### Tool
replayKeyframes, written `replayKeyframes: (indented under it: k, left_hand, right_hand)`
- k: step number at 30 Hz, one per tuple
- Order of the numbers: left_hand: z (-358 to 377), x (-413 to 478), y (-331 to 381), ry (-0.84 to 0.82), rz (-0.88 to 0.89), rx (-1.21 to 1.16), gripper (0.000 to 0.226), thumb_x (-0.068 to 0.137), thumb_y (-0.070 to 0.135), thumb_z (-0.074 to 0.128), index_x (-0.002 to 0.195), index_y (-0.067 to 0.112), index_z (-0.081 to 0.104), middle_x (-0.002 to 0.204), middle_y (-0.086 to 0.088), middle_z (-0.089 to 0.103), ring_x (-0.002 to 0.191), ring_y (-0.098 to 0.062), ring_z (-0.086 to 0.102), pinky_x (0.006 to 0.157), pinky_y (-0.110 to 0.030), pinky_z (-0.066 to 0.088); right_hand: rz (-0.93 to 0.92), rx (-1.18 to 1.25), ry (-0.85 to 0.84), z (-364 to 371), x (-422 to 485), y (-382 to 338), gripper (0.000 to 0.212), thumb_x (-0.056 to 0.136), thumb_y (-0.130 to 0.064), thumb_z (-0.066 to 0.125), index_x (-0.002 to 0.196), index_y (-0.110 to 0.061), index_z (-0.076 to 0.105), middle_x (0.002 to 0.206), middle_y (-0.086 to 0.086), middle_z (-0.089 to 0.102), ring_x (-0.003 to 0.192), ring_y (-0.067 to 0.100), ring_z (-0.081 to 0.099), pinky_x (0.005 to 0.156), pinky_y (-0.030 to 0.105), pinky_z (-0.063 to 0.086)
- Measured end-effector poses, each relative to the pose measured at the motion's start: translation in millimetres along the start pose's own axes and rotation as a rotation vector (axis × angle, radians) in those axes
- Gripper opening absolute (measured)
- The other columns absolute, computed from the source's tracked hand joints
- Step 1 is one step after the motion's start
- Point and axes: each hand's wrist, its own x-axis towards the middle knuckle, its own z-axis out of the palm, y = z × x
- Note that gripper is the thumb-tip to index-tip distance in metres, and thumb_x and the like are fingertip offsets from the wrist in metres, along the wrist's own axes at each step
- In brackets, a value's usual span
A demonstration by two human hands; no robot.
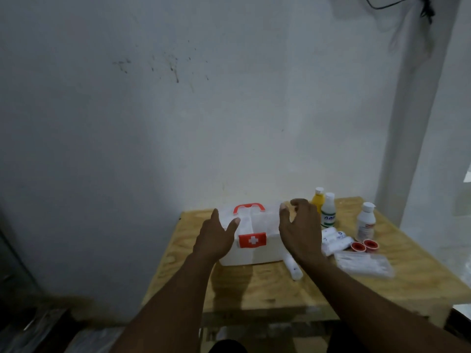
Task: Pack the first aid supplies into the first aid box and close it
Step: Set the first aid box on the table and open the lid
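**First aid box (257, 253) closed, supplies out: opening comes first**

The white box has a red carry handle (249, 207) on top and a red latch (252, 240) with a white cross on its near face. It sits at the far left of the plywood desk (254, 289) with its lid down. Both grips are at the lid. The left grip (216, 238) lies over the left part, fingers straight and thumb spread. The right grip (298, 233) is at the right end, fingers loosely bent and apart, with nothing in them. Whether either presses on the plastic I cannot tell.

Nothing appears packed, so the step in hand looks like getting the box open. That likely means releasing the latch and lifting the lid while one grip steadies the body.

A white roll (294, 270) lies just beside the box's near right corner. Further right are wrapped bandage rolls (334, 238), two red tape rolls (364, 245) and a clear packet (363, 263), perhaps of swabs. Along the far side stand a yellow bottle (318, 201), a green-labelled bottle (328, 212) and a white bottle (366, 222).
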Motion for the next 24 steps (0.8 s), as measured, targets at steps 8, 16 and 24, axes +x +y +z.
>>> replayKeyframes:
  k: [8, 16, 24]
  left_hand:
    - [2, 5, -6, 0.001, -0.008, 0.004, 0.087, 0.092, 0.068, 0.045, 0.159, 0.021, 0.017, 0.166, -0.007, 0.024, 0.148, -0.031, 0.031, 0.115, -0.047, 0.032]
    - [-3, 14, -6, -0.040, 0.006, 0.041, 0.088, 0.091, 0.065, 0.050, 0.158, 0.018, 0.020, 0.165, -0.008, 0.026, 0.148, -0.031, 0.032, 0.114, -0.045, 0.033]
    - [-2, 20, -11, -0.043, 0.002, 0.054, 0.091, 0.087, 0.070, 0.052, 0.157, 0.020, 0.022, 0.164, -0.009, 0.028, 0.146, -0.032, 0.035, 0.112, -0.045, 0.037]
  right_hand:
    - [0.815, 0.761, -0.220, 29, -78, -33, 0.013, 0.094, -0.038, 0.057, 0.091, -0.025, 0.057, 0.099, 0.003, 0.064, 0.099, 0.026, 0.063, 0.093, 0.049, 0.054]
    - [0.969, 0.879, -0.238, 45, -56, -32, 0.033, 0.088, -0.047, 0.064, 0.091, -0.015, 0.060, 0.094, 0.009, 0.067, 0.092, 0.026, 0.067, 0.087, 0.045, 0.057]
    - [0.925, 0.849, -0.256, 50, -56, -23, 0.042, 0.084, -0.054, 0.066, 0.099, -0.014, 0.065, 0.092, 0.007, 0.071, 0.086, 0.025, 0.071, 0.078, 0.039, 0.058]
